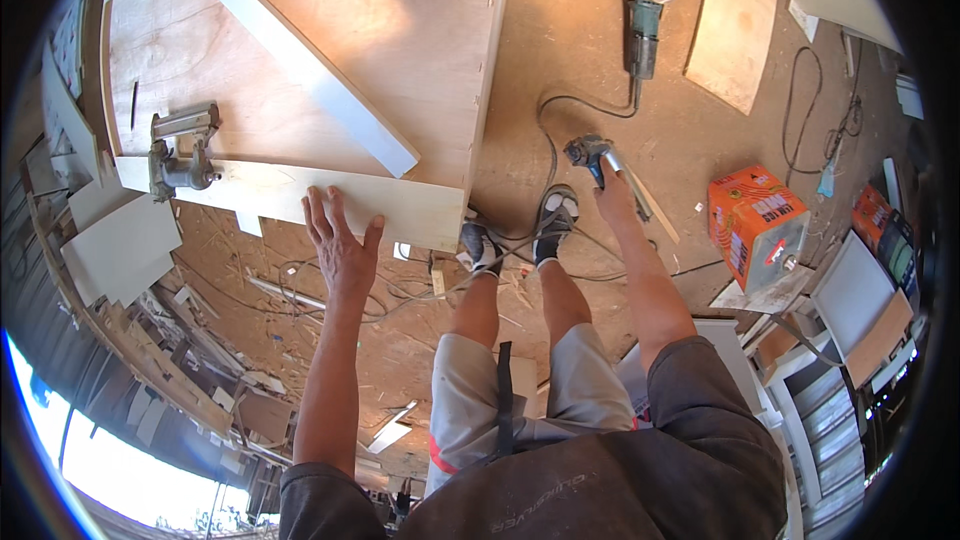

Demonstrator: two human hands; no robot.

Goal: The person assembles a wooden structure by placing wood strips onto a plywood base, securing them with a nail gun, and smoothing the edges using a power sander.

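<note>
My left hand (343, 248) lies with its fingers spread on a long pale board (410, 208), which runs along the near edge of a large wooden panel (290, 60). A pneumatic nail gun (180, 155) rests at the board's left end. Across the panel, a white-topped strip of wood (300, 55) lies at a slant. On the right, my right hand (613, 198) is closed around a small blue and dark power tool (588, 152) with a silvery part. Its exact kind is unclear. The tool is over the floor, in front of my feet.
A green angle grinder (645, 35) with a round disc lies on the floor, its cord trailing toward my feet. Right of it are a curved wooden sheet (735, 25) and an orange box (752, 220). Wood scraps (125, 245) and cables lie about.
</note>
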